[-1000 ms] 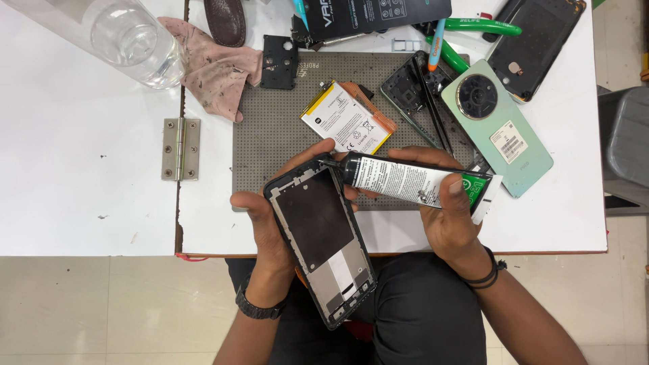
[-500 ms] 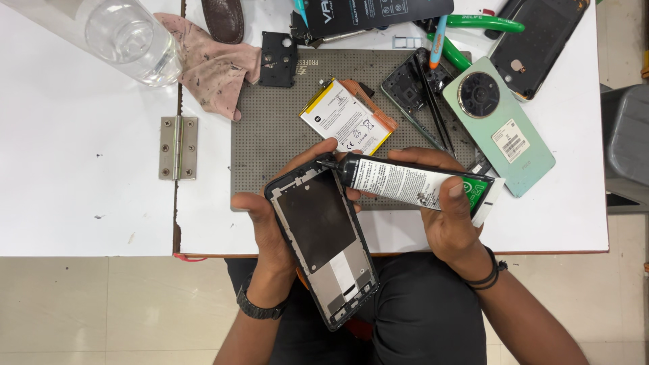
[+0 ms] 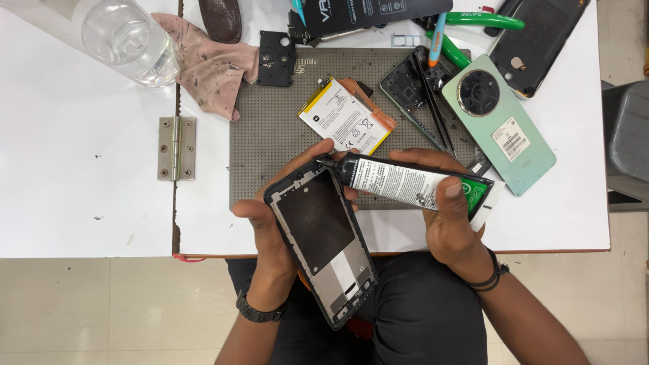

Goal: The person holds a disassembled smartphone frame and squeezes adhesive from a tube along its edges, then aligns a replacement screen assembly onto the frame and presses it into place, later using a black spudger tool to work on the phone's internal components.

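Left hand [image 3: 270,230] is gripping a black phone frame [image 3: 323,247] from underneath and along its left edge, holding it tilted over the table's [image 3: 88,196] near edge and the person's lap, open inner side facing up. Right hand [image 3: 449,216] is clasping a black glue tube [image 3: 412,184] with a white label and green rear end, thumb lying on top near the green part. The tube's nozzle is pointing left and sitting at the frame's top right corner; whether it is actually touching is too fine to tell. Both hands are hovering over the front edge of a grey perforated work mat [image 3: 270,142]. On the mat just behind the hands, a phone battery [image 3: 346,116] is lying flat. To the right, a mint-green phone back cover [image 3: 500,125] with a round camera ring is lying partly off the mat, tweezers [image 3: 429,101] beside it. A stained pink cloth [image 3: 206,64] and a clear plastic bottle [image 3: 122,34] are sitting at the far left.
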Available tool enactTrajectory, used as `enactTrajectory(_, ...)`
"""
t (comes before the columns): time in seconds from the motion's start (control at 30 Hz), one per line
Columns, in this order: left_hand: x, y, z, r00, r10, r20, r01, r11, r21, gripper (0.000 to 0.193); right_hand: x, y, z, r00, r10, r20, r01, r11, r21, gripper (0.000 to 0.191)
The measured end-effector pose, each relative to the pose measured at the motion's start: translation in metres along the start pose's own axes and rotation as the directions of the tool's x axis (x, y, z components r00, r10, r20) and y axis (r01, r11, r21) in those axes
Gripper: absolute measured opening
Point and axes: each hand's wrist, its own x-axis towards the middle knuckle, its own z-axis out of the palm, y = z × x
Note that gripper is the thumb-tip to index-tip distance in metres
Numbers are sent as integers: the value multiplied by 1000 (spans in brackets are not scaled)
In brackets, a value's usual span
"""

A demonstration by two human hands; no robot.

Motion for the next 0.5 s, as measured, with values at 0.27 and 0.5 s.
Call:
enactTrajectory(0.27, -1, 6, 2, 1000, 27, 1, -27, 997, 75, 135, -2, -3, 1, 999, -40, -16, 38, 996, -86, 74)
enactTrajectory(0.5, 0, 5, 2, 1000, 22, 3, -22, 997, 69, 136, -3, -2, -1, 998, -55, -23, 52, 993, -109, 72)
